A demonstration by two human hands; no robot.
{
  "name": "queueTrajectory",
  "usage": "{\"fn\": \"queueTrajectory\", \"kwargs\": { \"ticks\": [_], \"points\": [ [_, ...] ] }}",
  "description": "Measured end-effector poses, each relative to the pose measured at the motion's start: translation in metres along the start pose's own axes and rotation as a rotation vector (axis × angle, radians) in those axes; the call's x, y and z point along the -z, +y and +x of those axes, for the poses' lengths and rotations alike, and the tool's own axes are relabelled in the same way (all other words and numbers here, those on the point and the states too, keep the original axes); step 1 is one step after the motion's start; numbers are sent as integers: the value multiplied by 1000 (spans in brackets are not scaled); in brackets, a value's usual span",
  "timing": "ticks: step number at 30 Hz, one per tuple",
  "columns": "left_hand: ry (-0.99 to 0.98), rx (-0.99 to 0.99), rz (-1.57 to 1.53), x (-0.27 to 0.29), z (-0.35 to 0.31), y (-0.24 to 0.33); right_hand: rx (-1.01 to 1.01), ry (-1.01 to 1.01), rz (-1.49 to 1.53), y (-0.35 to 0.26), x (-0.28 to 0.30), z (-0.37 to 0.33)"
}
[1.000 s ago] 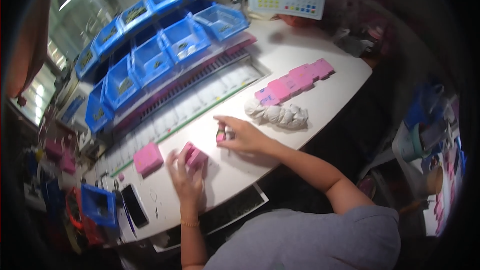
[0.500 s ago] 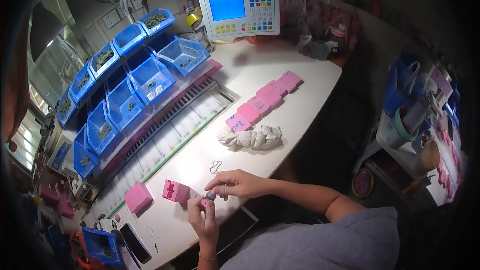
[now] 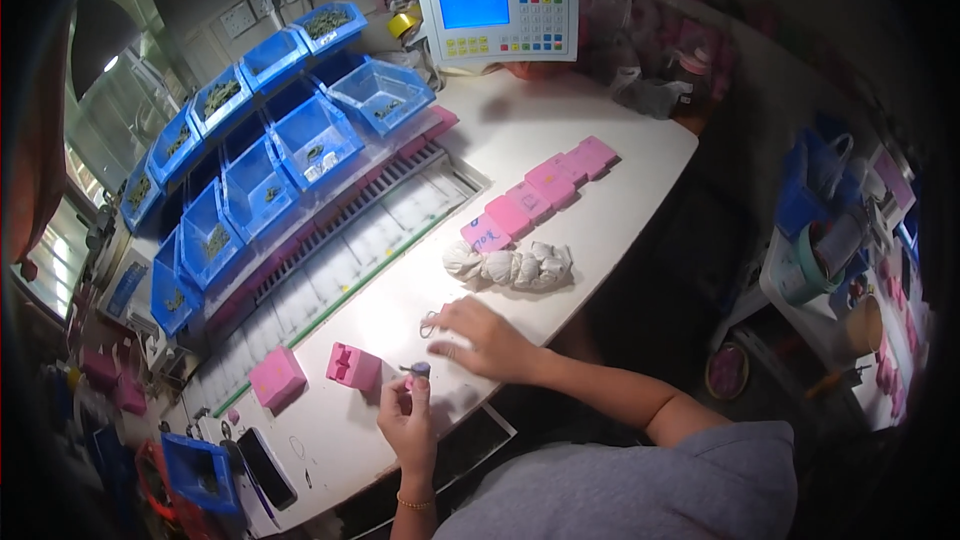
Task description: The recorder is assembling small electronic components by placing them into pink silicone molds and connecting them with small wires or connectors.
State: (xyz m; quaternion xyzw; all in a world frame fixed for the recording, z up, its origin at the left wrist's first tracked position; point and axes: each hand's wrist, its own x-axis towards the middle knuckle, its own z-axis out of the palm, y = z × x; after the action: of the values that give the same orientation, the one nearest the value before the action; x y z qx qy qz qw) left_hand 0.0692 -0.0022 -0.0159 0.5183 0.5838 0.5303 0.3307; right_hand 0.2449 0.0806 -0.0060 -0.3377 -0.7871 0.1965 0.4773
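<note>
Above near edge of counter [image 3: 630, 165]: left hand [image 3: 408, 428], thumb and fingertips pinched on small pink-and-violet piece [image 3: 419, 370], finer shape too small to tell. To its right, right hand [image 3: 482, 340] loosely open, fingers part-curled, nothing visibly gripped, beside thin pale loop [image 3: 422, 327]; contact unclear. Left of held piece: matte pink block [image 3: 362, 370] with notched groove; farther left, smooth squarish block [image 3: 277, 380]. Beyond: wrinkled, knotted whitish cloth [image 3: 508, 267] beside stepped row of pink slabs [image 3: 540, 193]. Tiered blue plastic bins [image 3: 372, 86] containing small greenish pieces [image 3: 222, 95].

Head-worn fisheye — downward, over worktop [image 3: 535, 130]
</note>
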Motion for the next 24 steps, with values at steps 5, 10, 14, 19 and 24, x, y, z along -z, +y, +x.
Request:
{"fn": "queueTrajectory", "kwargs": {
  "ticks": [5,10,14,19,24],
  "points": [
    [-67,352,-543,-9,8,27,-3,4,264,-20,-14,-16],
    [-221,287,-551,-12,11,35,62,49,258,-25,-10,-13],
    [-180,344,-650,-16,6,39,67,63,211,-27,-16,-15],
    [-179,312,-611,-19,2,35,203,88,111,-22,-22,-17],
    [-183,267,-630,-20,4,34,100,81,151,-26,-27,-21]
  ]
}}
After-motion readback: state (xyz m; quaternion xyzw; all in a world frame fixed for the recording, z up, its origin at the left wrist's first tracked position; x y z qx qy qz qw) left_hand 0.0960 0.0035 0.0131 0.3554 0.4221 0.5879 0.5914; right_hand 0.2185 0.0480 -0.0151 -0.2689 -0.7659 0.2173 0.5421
